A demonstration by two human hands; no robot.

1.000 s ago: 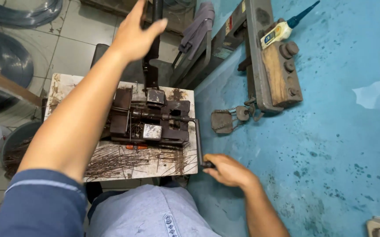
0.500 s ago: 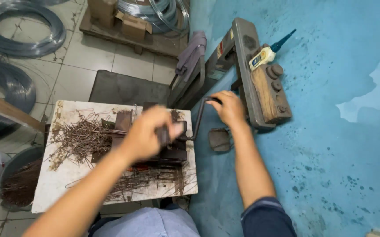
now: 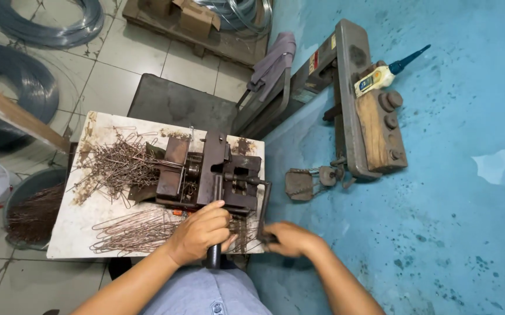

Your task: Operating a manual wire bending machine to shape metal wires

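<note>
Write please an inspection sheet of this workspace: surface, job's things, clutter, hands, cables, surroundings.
Surface: white board, stained, set on a stand.
Job's things: rusty bending machine; its lever pulled toward the person.
Clutter: tangled bent wire pieces at the machine's left; straight wire pieces in front.
Hands: left hand in a closed grip on the lever; right hand blurred, at the machine's side handle.
Cables: nothing seen.
Surroundings: wire coils on the tiled floor; bucket of wire; blue floor; glue bottle.

Hands (image 3: 201, 228) on wire-bending machine (image 3: 208, 175)
</note>
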